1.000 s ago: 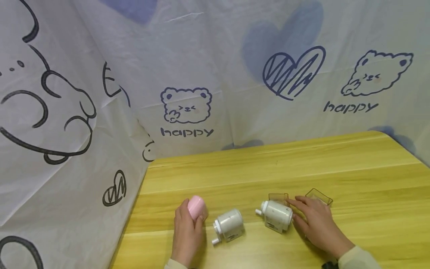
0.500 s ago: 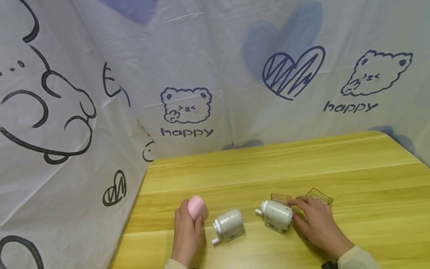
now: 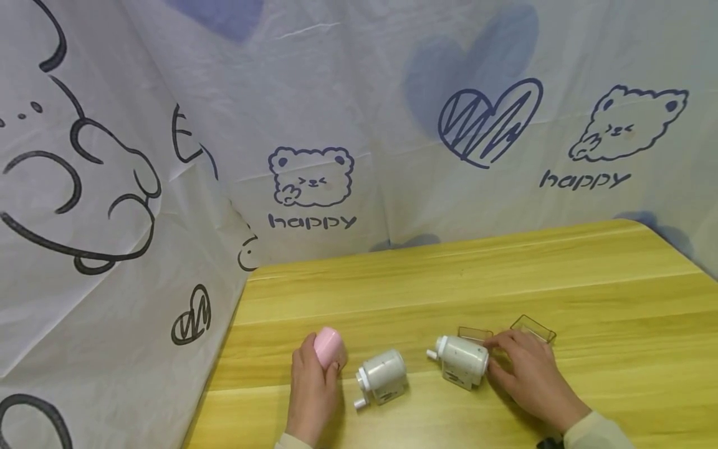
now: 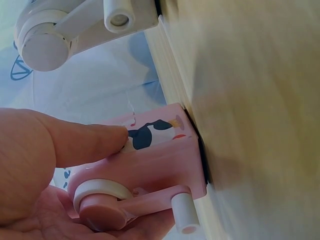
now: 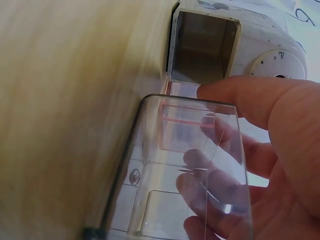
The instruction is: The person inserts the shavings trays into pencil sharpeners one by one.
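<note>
My left hand grips a pink crank pencil sharpener on the table; in the left wrist view my thumb presses its patterned side, beside the crank. Right of it lies a grey-white crank sharpener. Another grey-white sharpener is by my right hand; the right wrist view shows its drawer slot hollow. My right fingertips reach a small clear drawer behind that sharpener, apparently touching its edge. A second clear drawer stands close to the right wrist camera, my fingers showing through it.
The yellow wood-grain table runs back to a white cloth printed with hearts and bears. More cloth hangs along the left edge. The second clear drawer stands partly behind my right hand.
The small clear drawer behind the right sharpener has slid a little to the right and nearer. My right fingers shift slightly with it. The left hand and pink sharpener stay where they were.
</note>
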`<state>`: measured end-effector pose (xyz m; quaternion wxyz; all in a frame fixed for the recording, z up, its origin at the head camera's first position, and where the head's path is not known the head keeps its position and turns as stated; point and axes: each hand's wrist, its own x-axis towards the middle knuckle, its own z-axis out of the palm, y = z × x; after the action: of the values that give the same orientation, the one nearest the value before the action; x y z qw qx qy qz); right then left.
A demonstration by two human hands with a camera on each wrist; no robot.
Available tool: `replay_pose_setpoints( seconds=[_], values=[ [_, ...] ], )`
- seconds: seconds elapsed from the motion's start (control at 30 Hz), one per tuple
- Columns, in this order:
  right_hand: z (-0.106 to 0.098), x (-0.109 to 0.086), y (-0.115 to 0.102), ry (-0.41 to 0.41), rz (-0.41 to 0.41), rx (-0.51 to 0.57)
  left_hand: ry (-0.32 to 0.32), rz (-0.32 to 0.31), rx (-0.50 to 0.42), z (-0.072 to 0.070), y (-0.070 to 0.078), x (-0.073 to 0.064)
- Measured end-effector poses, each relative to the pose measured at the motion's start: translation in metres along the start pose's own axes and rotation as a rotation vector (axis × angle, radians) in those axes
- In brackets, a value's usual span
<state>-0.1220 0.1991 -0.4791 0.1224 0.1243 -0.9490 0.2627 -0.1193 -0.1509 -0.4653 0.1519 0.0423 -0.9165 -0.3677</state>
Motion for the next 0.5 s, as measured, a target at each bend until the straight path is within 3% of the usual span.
replay_pose_setpoints(
  seconds=[0.23, 0.5],
  values=[
    [-0.0008, -0.0002, -0.0011, -0.019, 0.031, 0.003, -0.003, -0.002, 0.008, -0.0005, 0.0005, -0.0001],
    [0.0000, 0.0012, 0.0007, -0.013, -0.004, 0.041, -0.007, -0.002, 0.002, -0.0011, 0.0015, 0.0004]
  ],
)
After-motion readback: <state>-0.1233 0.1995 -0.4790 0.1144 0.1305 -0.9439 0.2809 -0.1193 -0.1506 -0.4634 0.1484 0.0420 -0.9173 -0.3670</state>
